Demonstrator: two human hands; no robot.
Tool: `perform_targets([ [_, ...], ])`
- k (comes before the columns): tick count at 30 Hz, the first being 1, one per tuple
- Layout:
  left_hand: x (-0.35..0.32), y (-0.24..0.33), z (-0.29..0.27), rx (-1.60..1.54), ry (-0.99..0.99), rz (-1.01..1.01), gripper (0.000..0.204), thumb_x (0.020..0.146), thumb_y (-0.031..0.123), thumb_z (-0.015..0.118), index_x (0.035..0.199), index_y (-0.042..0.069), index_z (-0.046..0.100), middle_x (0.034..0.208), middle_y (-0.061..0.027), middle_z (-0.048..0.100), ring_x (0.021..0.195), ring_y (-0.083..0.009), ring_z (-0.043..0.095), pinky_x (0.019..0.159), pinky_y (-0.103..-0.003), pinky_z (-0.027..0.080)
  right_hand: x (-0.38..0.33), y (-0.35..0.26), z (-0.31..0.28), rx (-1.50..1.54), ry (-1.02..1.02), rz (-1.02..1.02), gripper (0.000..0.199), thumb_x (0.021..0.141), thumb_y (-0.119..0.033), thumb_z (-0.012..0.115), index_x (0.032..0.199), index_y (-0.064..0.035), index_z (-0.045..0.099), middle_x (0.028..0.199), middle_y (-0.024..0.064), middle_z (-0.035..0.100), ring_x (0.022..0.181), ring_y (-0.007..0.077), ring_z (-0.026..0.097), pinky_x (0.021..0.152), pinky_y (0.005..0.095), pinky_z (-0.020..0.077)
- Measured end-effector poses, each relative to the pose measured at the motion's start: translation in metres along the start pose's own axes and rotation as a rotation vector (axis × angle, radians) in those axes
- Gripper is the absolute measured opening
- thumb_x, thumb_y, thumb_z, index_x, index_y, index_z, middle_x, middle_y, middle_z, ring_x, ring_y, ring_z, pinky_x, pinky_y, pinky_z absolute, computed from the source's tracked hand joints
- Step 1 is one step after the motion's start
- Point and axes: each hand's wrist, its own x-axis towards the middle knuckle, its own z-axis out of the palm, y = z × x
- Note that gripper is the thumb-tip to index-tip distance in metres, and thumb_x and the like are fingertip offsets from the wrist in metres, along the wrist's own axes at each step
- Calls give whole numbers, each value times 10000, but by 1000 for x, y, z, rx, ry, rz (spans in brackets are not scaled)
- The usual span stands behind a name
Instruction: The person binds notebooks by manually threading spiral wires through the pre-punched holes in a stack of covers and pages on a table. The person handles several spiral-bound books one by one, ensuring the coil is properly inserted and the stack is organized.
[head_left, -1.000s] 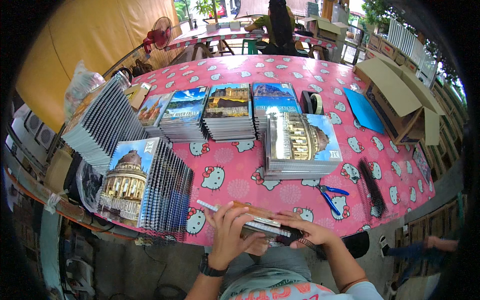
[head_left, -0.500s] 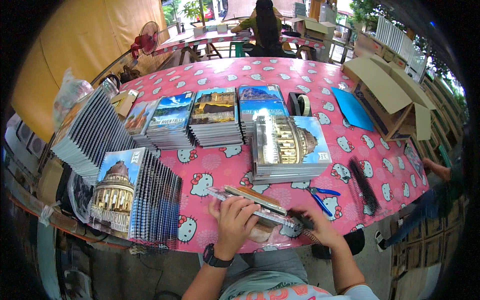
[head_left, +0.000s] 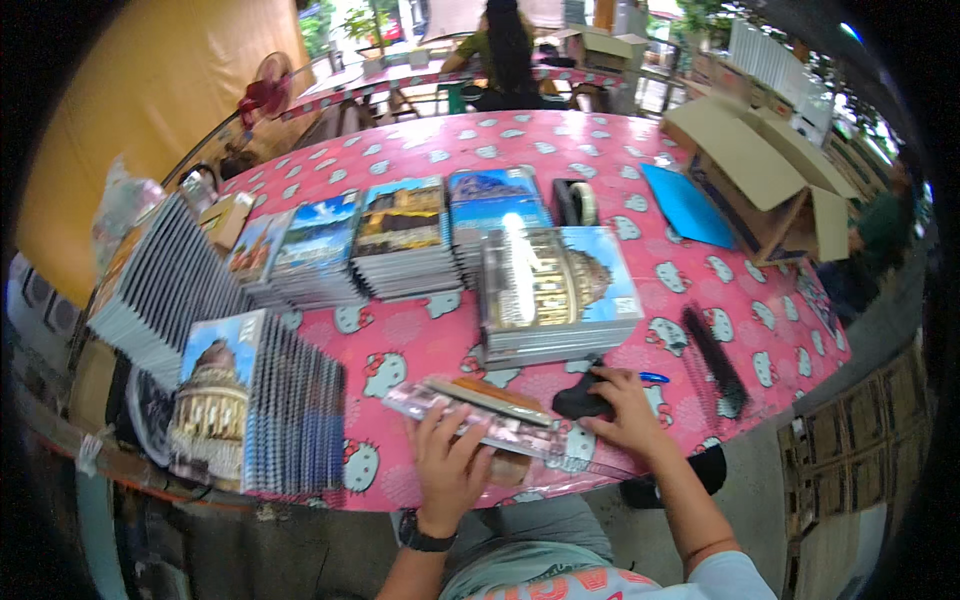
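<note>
While the left hand (head_left: 455, 460) lies over the page bundle (head_left: 505, 432), the bundle sits at the near edge of the pink table cover (head_left: 430, 330), tilted, a tan strip (head_left: 495, 400) on top. Left fingers bent across its left part, apparently clamped on it; thumb placement unclear. Right hand (head_left: 622, 410) just beyond the bundle's right end, fingers on a black object (head_left: 580, 400); whether closed round it, cannot tell. Dark wire coil (head_left: 605, 468) trails from the bundle's right end, below the right wrist.

Handling, by judgement: bundle light, fairly stiff, glossy faces likely slippery, loose leaves apt to fan. Best held by both long edges, squared between thumb and fingers. Coil springy, easily bent; better taken near the bundle than by its free end.

Lettering: printed titles on the covers of the right notebook stack (head_left: 560, 290) and near-left notebook stack (head_left: 212, 395), beside building photographs; left uncopied. Orange letters on the shirt (head_left: 580, 585), partly cut off. Bundle's own print too blurred to read.
</note>
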Motion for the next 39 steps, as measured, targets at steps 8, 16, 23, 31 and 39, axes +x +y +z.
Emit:
perform_targets([
  [8, 9, -7, -7, -71, 7, 35, 323, 621, 101, 722, 922, 106, 603, 1023, -68, 551, 1076, -317, 456, 921, -451, 354, 11, -22, -16, -105, -34, -41, 459, 771, -436, 614, 1098, -114, 595, 1234, 76, 523, 1045, 354, 479, 879, 446, 367],
  [16, 22, 5, 0, -106, 18, 22, 456, 514, 176, 814, 905, 111, 589, 993, -69, 549, 1062, -319, 465, 901, -458, 372, 8, -94, -75, 481, -128, -334, 427, 734, -383, 672, 1049, -94, 647, 1155, 93, 578, 1055, 252, 513, 893, 378, 352],
  [23, 22, 3, -10, -138, 18, 21, 447, 513, 140, 804, 901, 90, 589, 983, -77, 551, 1046, -316, 475, 878, -449, 387, 27, -121, -69, 419, -112, -410, 372, 684, -361, 698, 946, -97, 678, 1061, 73, 628, 999, 246, 550, 894, 381, 345],
  [31, 26, 2, -13, -148, 44, 6, 516, 512, 164, 801, 968, 86, 572, 967, -73, 559, 1014, -288, 505, 893, -452, 362, 51, -100, -67, 282, -147, -238, 410, 688, -392, 691, 962, -87, 690, 1053, 94, 631, 994, 268, 532, 874, 391, 370],
  [39, 25, 2, -15, -152, 43, -32, 597, 514, 156, 806, 1049, 65, 557, 997, -91, 553, 1023, -295, 498, 928, -465, 341, 61, -106, -61, 126, -107, -127, 457, 694, -397, 698, 1026, -84, 670, 1102, 91, 620, 1111, 291, 494, 942, 418, 340],
])
